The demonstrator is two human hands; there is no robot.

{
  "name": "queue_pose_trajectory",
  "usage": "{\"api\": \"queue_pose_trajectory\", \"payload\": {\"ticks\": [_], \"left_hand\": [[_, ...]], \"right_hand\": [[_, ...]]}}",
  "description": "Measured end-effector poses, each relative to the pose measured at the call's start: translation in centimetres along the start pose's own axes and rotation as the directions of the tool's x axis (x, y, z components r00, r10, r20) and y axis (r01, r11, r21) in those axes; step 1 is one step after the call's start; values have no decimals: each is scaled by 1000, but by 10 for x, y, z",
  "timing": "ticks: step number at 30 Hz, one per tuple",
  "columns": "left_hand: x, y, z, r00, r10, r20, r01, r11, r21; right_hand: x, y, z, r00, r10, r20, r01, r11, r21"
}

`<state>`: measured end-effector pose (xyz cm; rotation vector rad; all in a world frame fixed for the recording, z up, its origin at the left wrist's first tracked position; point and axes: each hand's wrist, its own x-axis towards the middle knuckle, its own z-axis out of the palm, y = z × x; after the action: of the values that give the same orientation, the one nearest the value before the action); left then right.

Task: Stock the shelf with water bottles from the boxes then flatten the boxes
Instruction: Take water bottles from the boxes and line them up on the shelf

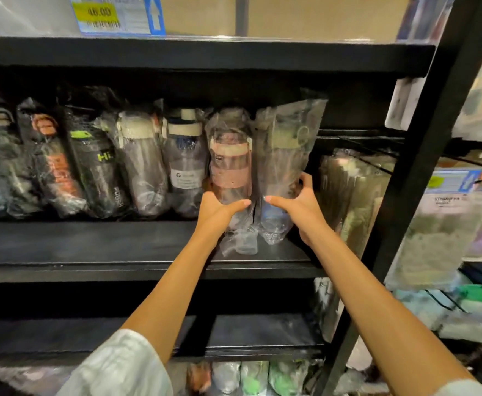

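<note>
Two water bottles in clear plastic bags stand side by side on the black shelf (97, 244). My left hand (219, 208) grips the lower part of the pink-banded bottle (229, 164). Around the base of the dark bottle with a blue bottom (285, 155), just to its right, my right hand (296, 204) is wrapped. Both bottles are upright, with the loose bag ends crumpled beneath them near the shelf's front. A row of several other bagged bottles (97, 164) leans along the shelf to the left. No boxes are in view.
A black upright post (422, 155) borders the shelf on the right, with more bagged goods (351, 190) behind it. The upper shelf board (205, 57) hangs close above the bottle tops. A lower shelf (248, 335) and more bagged items (251, 375) lie below.
</note>
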<state>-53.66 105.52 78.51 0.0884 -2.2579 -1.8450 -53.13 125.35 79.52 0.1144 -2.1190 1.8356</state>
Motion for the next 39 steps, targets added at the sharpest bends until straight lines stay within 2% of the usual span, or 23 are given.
{"api": "queue_pose_trajectory", "payload": {"ticks": [4, 7, 9, 11, 14, 20, 24, 27, 31, 33, 36, 38, 39], "left_hand": [[20, 1, 9, 999, -42, -8, 42, 999, 7], [28, 5, 17, 991, -130, 23, 128, 989, 78], [37, 9, 22, 989, -138, 46, 136, 990, 32], [45, 14, 25, 995, -80, 62, 73, 992, 101], [54, 12, 29, 988, 123, -93, -105, 978, 180], [58, 2, 31, 972, 179, -152, -164, 980, 110], [56, -2, 31, 968, 192, -161, -170, 975, 140], [51, 4, 28, 976, 172, -134, -143, 969, 201], [47, 12, 24, 989, 143, -36, -117, 907, 404], [36, 14, 22, 994, 105, -27, -88, 925, 371], [15, 11, 17, 994, 45, -99, -21, 973, 229], [0, 12, 12, 990, 54, -131, -18, 966, 256], [-8, 13, 9, 988, 75, -132, -33, 956, 292]], "right_hand": [[18, 4, 13, 1000, -23, -8, 24, 998, 61], [29, 3, 23, 1000, -2, -26, 5, 996, 90], [37, 6, 26, 1000, 8, -15, -7, 995, 95], [45, 9, 27, 1000, 21, -9, -21, 997, 75], [55, 10, 34, 998, 52, -33, -51, 998, 24], [63, 18, 40, 998, 38, -39, -37, 999, 21], [63, 21, 40, 999, 22, -35, -23, 1000, -13], [62, 20, 38, 999, -11, -46, 8, 998, -60], [59, 20, 36, 999, -34, -39, 29, 991, -129], [54, 17, 33, 999, -34, -18, 30, 983, -183], [35, 6, 27, 1000, -5, 2, 6, 968, -253], [18, -4, 20, 998, 49, 32, -32, 917, -397], [10, -8, 15, 995, 85, 58, -43, 859, -510]]}}
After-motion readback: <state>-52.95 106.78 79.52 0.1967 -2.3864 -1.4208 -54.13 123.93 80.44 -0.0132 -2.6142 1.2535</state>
